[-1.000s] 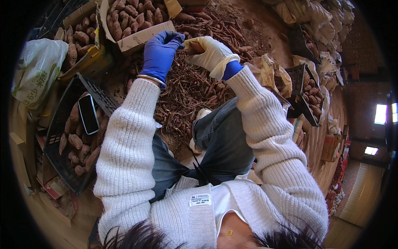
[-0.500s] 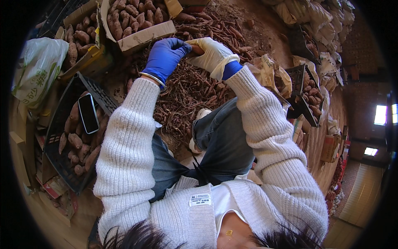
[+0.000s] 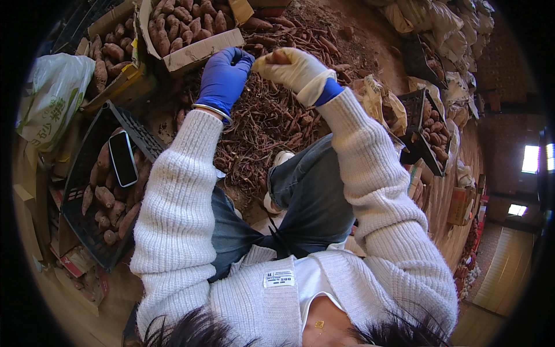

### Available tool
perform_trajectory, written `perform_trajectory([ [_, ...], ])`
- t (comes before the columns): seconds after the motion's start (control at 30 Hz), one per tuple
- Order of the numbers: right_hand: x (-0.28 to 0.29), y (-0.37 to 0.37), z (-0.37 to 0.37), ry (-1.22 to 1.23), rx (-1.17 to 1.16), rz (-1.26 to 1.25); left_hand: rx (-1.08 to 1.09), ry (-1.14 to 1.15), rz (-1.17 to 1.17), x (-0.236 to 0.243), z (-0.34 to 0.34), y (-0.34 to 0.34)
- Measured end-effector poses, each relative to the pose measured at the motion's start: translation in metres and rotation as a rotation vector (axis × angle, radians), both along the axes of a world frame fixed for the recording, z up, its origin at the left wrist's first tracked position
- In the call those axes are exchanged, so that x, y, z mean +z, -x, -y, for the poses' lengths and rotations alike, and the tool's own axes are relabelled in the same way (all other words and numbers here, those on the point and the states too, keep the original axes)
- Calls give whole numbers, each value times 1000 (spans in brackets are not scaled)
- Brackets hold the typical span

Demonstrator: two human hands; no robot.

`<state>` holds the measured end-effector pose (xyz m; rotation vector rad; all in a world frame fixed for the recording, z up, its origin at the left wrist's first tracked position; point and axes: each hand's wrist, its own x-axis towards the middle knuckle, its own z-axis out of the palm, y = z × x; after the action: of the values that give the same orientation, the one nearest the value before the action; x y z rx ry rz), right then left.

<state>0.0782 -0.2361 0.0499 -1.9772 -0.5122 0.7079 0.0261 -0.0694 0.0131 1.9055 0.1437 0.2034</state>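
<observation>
My left hand, in a blue glove, has its thumb and fingers pinched together; whatever may be between them is too small to make out. Close beside its fingertips is my right hand, in a cream glove over a blue one. Its fingers are curled round a sweet potato, of which only a small reddish-brown part shows. Below both hands spreads a heap of thin sweet potatoes and stringy roots. Thicker sweet potatoes lie loose on the ground beyond my hands.
At the far left stands a cardboard box full of sweet potatoes. A black crate on my left holds more, with a phone on top. Near it is a white plastic bag. Another black crate and paper sacking are to the right.
My hands have drawn slightly apart at the fingertips. My left hand has shifted a little left, and the sweet potato now sits further inside my right hand.
</observation>
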Motion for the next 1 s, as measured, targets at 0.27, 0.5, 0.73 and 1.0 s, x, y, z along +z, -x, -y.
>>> perform_trajectory([
  [0.27,15,0,9,-921,-545,-643,-136,201,-23,-18,11,-1],
  [0.5,11,-1,2,-931,-613,-627,-312,348,-105,2,32,12],
  [0.73,2,-1,-7,-866,-529,-488,-210,481,-81,11,34,16],
  [1.0,1,15,-19,-584,-347,130,-103,463,-246,6,35,13],
])
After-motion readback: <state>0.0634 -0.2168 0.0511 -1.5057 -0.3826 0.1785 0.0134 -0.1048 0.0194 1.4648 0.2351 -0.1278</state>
